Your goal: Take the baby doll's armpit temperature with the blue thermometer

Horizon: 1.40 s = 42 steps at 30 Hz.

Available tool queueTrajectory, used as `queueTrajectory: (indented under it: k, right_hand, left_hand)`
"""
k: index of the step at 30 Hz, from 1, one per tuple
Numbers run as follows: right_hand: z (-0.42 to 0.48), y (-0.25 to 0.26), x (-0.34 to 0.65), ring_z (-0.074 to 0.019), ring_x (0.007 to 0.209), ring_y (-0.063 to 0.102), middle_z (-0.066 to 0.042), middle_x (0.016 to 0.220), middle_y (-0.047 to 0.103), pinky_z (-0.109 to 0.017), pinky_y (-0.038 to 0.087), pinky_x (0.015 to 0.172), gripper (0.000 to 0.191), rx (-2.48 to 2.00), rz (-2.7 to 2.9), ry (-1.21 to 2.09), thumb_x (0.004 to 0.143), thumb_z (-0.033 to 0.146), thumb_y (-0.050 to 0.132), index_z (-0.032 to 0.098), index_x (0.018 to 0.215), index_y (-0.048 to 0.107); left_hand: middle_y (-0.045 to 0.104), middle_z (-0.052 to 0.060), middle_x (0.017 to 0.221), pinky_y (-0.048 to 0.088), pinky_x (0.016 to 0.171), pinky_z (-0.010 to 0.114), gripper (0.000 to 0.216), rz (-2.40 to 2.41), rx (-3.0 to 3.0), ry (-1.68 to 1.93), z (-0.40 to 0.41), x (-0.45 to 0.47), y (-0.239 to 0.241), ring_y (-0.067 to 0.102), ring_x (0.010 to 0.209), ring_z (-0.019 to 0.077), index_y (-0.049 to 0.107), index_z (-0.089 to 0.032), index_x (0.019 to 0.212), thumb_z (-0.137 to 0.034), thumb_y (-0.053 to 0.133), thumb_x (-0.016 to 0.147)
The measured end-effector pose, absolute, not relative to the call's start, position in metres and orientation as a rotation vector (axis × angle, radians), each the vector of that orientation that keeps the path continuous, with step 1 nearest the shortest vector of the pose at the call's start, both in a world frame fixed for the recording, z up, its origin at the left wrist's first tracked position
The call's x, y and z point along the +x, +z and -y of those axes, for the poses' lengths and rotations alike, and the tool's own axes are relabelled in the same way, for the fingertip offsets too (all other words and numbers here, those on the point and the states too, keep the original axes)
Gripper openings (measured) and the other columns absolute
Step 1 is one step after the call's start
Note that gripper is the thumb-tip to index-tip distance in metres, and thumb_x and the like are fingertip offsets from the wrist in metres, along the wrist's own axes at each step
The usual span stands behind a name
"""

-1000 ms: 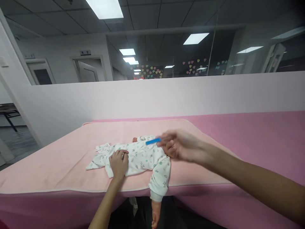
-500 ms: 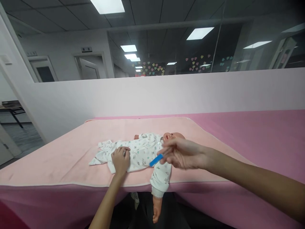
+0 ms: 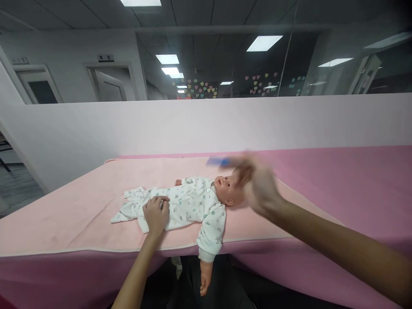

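A baby doll (image 3: 189, 201) in a white printed outfit lies on its back, head to the right. My left hand (image 3: 156, 213) rests on the doll's lower body, palm down with the fingers lightly bent, and appears to hold nothing. Above and beside the doll's head, my right hand (image 3: 255, 182) is raised and smeared by motion. Its fingers are closed on a thin blue strip (image 3: 219, 162) that points left; blur hides its exact kind. One doll arm (image 3: 206, 274) hangs over the near edge of the bed.
A peach blanket (image 3: 86, 193) lies under the doll, over a pink cover (image 3: 354, 184). Behind rises a low white wall (image 3: 225, 124) with glass above it. My legs (image 3: 212, 283) are under the near edge.
My right hand has swung up and away from the doll's chest with the blue strip, uncovering the doll's face. My left hand stays on the doll. The view has shifted slightly.
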State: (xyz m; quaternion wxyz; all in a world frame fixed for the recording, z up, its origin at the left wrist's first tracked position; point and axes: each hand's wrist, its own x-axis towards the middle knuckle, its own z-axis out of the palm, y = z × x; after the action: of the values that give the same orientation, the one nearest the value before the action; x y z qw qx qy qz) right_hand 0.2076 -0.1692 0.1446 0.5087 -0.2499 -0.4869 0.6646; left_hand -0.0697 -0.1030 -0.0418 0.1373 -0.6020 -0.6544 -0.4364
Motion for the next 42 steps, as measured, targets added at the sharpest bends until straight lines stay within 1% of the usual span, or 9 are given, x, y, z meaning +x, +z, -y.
queueTrajectory:
  k: [7, 11, 15, 20, 23, 28, 31, 36, 42]
  right_hand:
    - [0.186, 0.148, 0.204, -0.0036, 0.034, 0.044, -0.003, 0.059, 0.065, -0.014, 0.038, 0.035, 0.022, -0.613, 1.185, 1.485, 0.081, 0.018, 0.045, 0.014, 0.066, 0.062]
    - [0.192, 0.148, 0.197, -0.0055, 0.032, 0.044, -0.005, 0.051, 0.063, -0.015, 0.036, 0.032, 0.023, -0.702, 1.469, 1.710, 0.078, 0.022, 0.049, 0.012, 0.062, 0.062]
    - [0.197, 0.157, 0.195, -0.0038, 0.028, 0.039, -0.002, 0.054, 0.064, -0.015, 0.031, 0.028, 0.039, -0.339, 1.194, 1.303, 0.086, 0.039, 0.036, 0.017, 0.070, 0.064]
    - [0.191, 0.154, 0.197, -0.0045, 0.035, 0.046, -0.006, 0.062, 0.066, -0.015, 0.039, 0.034, 0.020, -0.620, 1.415, 1.753, 0.081, 0.019, 0.047, 0.012, 0.068, 0.061]
    - [0.187, 0.148, 0.201, -0.0028, 0.036, 0.046, -0.002, 0.063, 0.066, -0.013, 0.042, 0.038, 0.021, -0.458, 1.188, 1.470, 0.082, 0.018, 0.044, 0.014, 0.070, 0.061]
    - [0.182, 0.147, 0.206, -0.0066, 0.039, 0.052, -0.005, 0.058, 0.065, -0.016, 0.042, 0.038, 0.021, -0.553, 1.390, 1.607, 0.082, 0.018, 0.046, 0.011, 0.068, 0.060]
    - [0.179, 0.152, 0.209, -0.0051, 0.036, 0.049, -0.003, 0.062, 0.067, -0.015, 0.041, 0.037, 0.032, -0.298, 1.168, 1.187, 0.087, 0.029, 0.036, 0.014, 0.074, 0.061]
    - [0.180, 0.151, 0.207, -0.0061, 0.037, 0.050, -0.005, 0.060, 0.066, -0.017, 0.043, 0.038, 0.024, -0.521, 1.467, 1.514, 0.083, 0.022, 0.045, 0.012, 0.067, 0.061]
    - [0.181, 0.153, 0.202, -0.0055, 0.035, 0.047, -0.003, 0.055, 0.064, -0.016, 0.043, 0.037, 0.027, -0.557, 1.376, 1.360, 0.085, 0.025, 0.042, 0.012, 0.074, 0.063]
  left_hand:
    - [0.062, 0.001, 0.085, 0.028, 0.082, 0.035, 0.019, 1.882, -1.740, -1.262, 0.104, -0.070, -0.041, 0.052, 0.085, 0.0194, 0.060, -0.023, 0.076, -0.020, 0.042, 0.079]
    - [0.062, 0.001, 0.085, 0.028, 0.081, 0.034, 0.019, 1.880, -1.746, -1.259, 0.104, -0.070, -0.040, 0.052, 0.085, 0.0193, 0.060, -0.023, 0.076, -0.019, 0.042, 0.079]
    - [0.062, 0.001, 0.086, 0.028, 0.082, 0.034, 0.018, 1.894, -1.746, -1.251, 0.104, -0.071, -0.041, 0.052, 0.087, 0.0199, 0.060, -0.022, 0.077, -0.020, 0.042, 0.079]
    - [0.062, 0.001, 0.086, 0.028, 0.082, 0.034, 0.019, 1.893, -1.759, -1.255, 0.105, -0.070, -0.041, 0.052, 0.086, 0.0195, 0.060, -0.022, 0.076, -0.019, 0.041, 0.080]
    - [0.062, 0.001, 0.086, 0.028, 0.082, 0.034, 0.019, 1.891, -1.746, -1.265, 0.106, -0.070, -0.041, 0.052, 0.086, 0.0191, 0.060, -0.022, 0.076, -0.019, 0.041, 0.079]
    - [0.062, 0.000, 0.086, 0.028, 0.082, 0.034, 0.020, 1.890, -1.757, -1.263, 0.105, -0.071, -0.042, 0.052, 0.086, 0.0190, 0.060, -0.023, 0.076, -0.020, 0.041, 0.079]
    - [0.063, 0.001, 0.087, 0.028, 0.081, 0.034, 0.019, 1.888, -1.748, -1.255, 0.104, -0.071, -0.042, 0.052, 0.086, 0.0195, 0.060, -0.022, 0.077, -0.020, 0.041, 0.080]
    - [0.063, 0.000, 0.086, 0.028, 0.082, 0.034, 0.019, 1.880, -1.750, -1.258, 0.103, -0.071, -0.041, 0.052, 0.086, 0.0192, 0.060, -0.023, 0.076, -0.020, 0.041, 0.080]
    - [0.062, 0.000, 0.085, 0.028, 0.081, 0.034, 0.019, 1.881, -1.748, -1.244, 0.103, -0.071, -0.041, 0.052, 0.086, 0.0190, 0.060, -0.023, 0.076, -0.020, 0.042, 0.079]
